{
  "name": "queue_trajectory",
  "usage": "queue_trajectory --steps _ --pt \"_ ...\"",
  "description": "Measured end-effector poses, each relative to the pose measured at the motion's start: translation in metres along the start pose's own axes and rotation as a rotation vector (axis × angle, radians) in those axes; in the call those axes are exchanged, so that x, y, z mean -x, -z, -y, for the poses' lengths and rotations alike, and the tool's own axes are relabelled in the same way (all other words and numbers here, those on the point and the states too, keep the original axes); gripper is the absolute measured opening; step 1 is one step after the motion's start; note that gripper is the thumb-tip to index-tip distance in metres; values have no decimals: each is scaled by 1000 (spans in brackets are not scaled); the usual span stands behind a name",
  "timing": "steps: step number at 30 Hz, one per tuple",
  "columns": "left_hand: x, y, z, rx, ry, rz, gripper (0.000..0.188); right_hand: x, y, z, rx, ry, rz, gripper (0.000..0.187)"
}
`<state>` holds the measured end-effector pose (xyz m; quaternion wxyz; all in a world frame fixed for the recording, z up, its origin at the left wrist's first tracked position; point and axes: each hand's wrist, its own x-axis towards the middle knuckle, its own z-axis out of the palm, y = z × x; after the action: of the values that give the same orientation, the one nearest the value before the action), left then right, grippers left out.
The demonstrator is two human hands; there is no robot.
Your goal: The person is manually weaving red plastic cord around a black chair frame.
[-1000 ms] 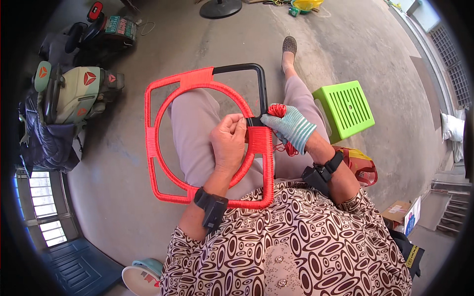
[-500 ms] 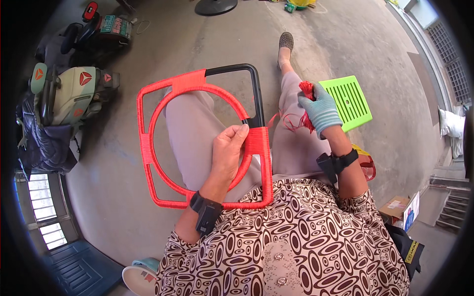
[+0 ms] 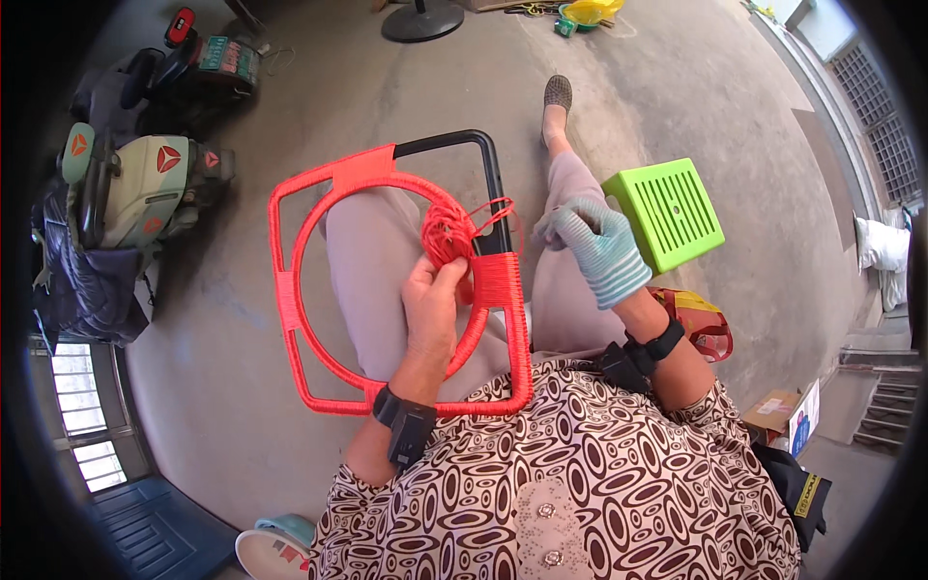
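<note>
A black square frame with an inner ring rests across my lap, most of it wrapped in red cord. Bare black metal shows along its far edge and upper right corner. My bare left hand is closed at the ring's right side, pinching a loose red cord bundle between thumb and fingers. Loops from the bundle stretch right over the bare metal. In a pale blue striped glove, my right hand is held right of the frame, fingers curled together. Whatever its fingertips hold, if anything, is hidden.
A green slatted plastic stool stands beyond my right hand, with a red and yellow bag nearer me. Scooters are parked at the left. A round black base stands far ahead. An open cardboard box lies at the right.
The red cord bundle has passed from my right hand to my left, at the frame. My right hand has moved slightly left and nearer, with the bundle gone from it.
</note>
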<state>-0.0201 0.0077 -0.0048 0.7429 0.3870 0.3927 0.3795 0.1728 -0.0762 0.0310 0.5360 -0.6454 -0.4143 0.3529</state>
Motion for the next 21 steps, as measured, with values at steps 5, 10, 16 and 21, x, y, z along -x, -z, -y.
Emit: queue_trajectory --steps 5,10,16,21 --pt "0 6 1 -193 2 9 14 -9 -19 -21 -183 -100 215 22" --pt "-1 3 1 138 46 156 16 -19 -27 -29 -9 -204 554 25" --pt "-1 7 -3 182 139 162 22 -3 25 -32 -143 -59 -63 28" --pt "5 0 -13 112 97 142 22 51 153 -53 -895 355 -119 34"
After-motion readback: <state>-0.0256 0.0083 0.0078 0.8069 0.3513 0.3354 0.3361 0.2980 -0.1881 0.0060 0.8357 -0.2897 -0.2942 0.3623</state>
